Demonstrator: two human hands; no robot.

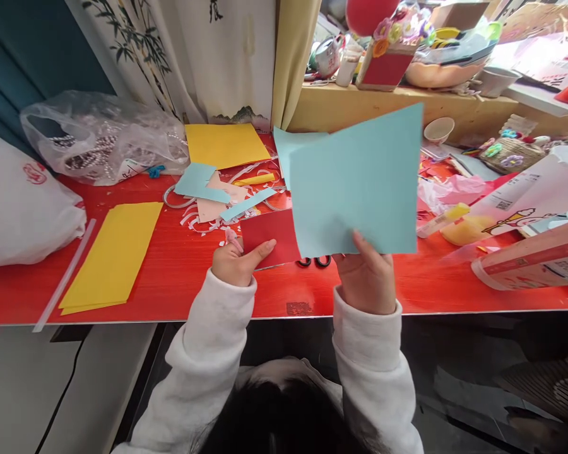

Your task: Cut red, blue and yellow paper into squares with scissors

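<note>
In my right hand (366, 277) a large sheet of light blue paper (355, 183) stands upright, pinched at its lower edge with the thumb in front. My left hand (236, 258) grips a smaller piece of red card (272, 236) by its left side, thumb lying across its face. The blue sheet overlaps the red card's right edge in view. Below the two papers, black scissors handles (322, 260) show on the red table; their blades are hidden. Another light blue sheet (288, 142) lies behind the raised one, partly covered.
Yellow paper strips (118, 252) and a clear ruler-like strip (66, 277) lie at left. A yellow sheet (227, 145) and paper scraps (203, 183) lie behind my left hand. Plastic bags (108, 139) stand at far left; a pink-and-white container (534, 258) lies at right.
</note>
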